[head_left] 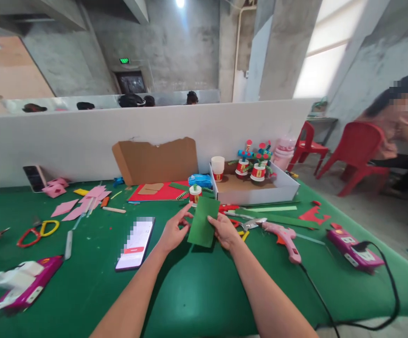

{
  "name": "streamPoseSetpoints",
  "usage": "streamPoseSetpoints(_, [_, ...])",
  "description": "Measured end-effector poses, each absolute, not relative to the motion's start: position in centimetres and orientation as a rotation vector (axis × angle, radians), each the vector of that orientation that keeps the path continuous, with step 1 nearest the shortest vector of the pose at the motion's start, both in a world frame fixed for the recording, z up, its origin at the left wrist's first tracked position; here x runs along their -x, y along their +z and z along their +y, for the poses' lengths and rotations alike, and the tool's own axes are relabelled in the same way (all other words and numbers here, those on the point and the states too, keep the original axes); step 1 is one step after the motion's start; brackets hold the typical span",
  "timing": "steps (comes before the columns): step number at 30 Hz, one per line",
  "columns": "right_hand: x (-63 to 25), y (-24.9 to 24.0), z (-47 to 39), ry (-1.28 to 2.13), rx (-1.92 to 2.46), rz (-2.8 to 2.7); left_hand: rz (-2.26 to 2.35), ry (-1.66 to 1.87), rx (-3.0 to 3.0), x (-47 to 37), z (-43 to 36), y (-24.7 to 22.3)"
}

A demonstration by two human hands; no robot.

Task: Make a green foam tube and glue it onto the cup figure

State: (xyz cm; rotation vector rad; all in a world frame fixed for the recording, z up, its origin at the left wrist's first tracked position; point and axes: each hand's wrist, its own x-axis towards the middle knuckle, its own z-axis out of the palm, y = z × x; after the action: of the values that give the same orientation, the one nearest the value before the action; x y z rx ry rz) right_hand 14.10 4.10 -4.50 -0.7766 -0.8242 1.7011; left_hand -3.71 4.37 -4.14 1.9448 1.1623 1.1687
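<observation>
Head view: right hand [227, 231] pinches green paper [202, 225] at its edge, best lightly, against creasing; left hand [173, 232] half open.

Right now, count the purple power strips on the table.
2: one strip at the left of the table, with white plugs in it; the other strip at the right, beyond the pink glue gun, with a black plug.

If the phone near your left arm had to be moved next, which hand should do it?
Left, I think. Your left hand is nearer the phone and seems free, while your right hand is holding the paper.
</observation>
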Motion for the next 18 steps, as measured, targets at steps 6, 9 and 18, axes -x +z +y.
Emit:
streamPoseSetpoints(6, [-14.0,-5.3,4.6,1.552,0.859,-0.779,0.934,1.089,-1.721,4.5,3.6,-2.6])
streamPoseSetpoints(9, [-14.0,-5.4,4.6,1.547,0.875,-0.795,1.087,1.136,-1.472,4.4,3.7,-2.2])
streamPoseSetpoints(18, [-14.7,-5.4,5.5,1.296,0.911,-0.767,1.058,0.815,-1.654,3.9,3.5,-3.1])
